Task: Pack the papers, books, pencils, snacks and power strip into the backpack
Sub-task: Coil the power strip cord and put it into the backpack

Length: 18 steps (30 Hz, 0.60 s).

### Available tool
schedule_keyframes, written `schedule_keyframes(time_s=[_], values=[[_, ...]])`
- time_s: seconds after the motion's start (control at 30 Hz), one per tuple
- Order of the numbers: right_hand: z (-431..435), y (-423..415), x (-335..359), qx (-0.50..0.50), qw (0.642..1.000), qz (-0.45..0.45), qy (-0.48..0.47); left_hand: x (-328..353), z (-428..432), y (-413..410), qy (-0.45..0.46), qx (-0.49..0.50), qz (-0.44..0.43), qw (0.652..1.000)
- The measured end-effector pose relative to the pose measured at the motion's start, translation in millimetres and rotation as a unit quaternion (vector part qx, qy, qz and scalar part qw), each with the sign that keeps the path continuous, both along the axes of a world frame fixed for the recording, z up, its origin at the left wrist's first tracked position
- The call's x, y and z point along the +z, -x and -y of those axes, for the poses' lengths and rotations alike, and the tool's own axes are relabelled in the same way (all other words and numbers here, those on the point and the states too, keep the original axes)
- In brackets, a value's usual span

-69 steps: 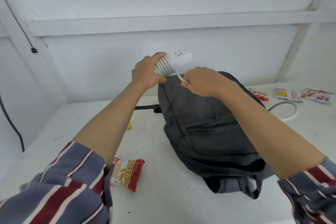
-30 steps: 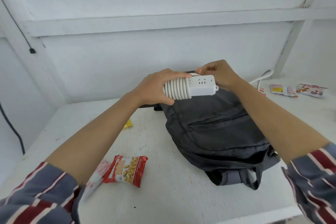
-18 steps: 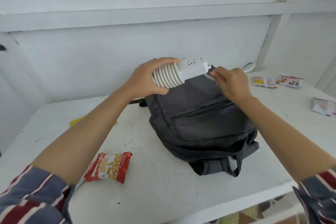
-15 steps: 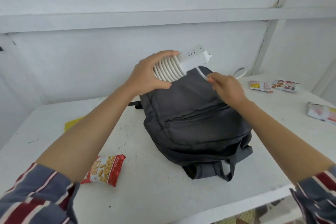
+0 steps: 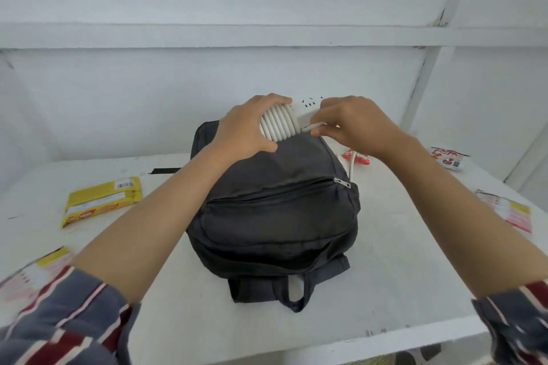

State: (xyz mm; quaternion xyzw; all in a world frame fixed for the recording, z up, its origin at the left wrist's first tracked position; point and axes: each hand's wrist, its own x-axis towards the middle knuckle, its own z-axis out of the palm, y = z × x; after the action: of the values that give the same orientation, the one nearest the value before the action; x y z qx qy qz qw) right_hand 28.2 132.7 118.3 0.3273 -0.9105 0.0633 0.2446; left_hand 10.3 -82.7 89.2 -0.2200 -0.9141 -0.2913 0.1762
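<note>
Power strip (image 5: 292,118) – left hand (image 5: 246,131), right hand (image 5: 353,124) gripping – above backpack (image 5: 275,210) far edge.

No wording could be read on any packet on the bench (image 5: 391,270).

The yellow snack packet (image 5: 100,201) carried a white barcode label at its far corner and small red-and-white panels along its near edge, all too blurred to read. The white snack packet (image 5: 448,157) at the far right bore red script lettering, illegible. The red snack packet (image 5: 360,158), the right-hand pale packet (image 5: 510,214) and the near-left pale packet (image 5: 38,271) showed only smeared print.
</note>
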Motion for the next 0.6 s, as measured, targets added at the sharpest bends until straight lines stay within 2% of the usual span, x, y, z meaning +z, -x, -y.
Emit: schedule_keyframes(time_s=[0.13, 0.27, 0.3, 0.37, 0.43, 0.6], values=[[-6, 10, 2, 0.064, 0.994, 0.02, 0.085, 2, -4, -6, 0.018, -0.003, 0.024, 1.0], [-5, 20, -5, 0.081, 0.981, 0.053, 0.166, 0, -4, -11, 0.035, -0.021, 0.036, 0.999], [-5, 23, -4, 0.088, 0.975, 0.078, 0.188, -1, -3, -12, 0.032, -0.026, 0.035, 0.999], [-7, 26, 1, 0.105, 0.951, 0.185, 0.222, 0, -2, -12, 0.032, -0.03, 0.026, 0.999], [-6, 30, 5, 0.116, 0.935, 0.261, 0.212, 2, -2, -11, 0.04, -0.028, 0.019, 0.999], [6, 32, 6, 0.144, 0.908, 0.26, 0.294, 9, 0, -10, 0.038, -0.027, 0.03, 0.998]])
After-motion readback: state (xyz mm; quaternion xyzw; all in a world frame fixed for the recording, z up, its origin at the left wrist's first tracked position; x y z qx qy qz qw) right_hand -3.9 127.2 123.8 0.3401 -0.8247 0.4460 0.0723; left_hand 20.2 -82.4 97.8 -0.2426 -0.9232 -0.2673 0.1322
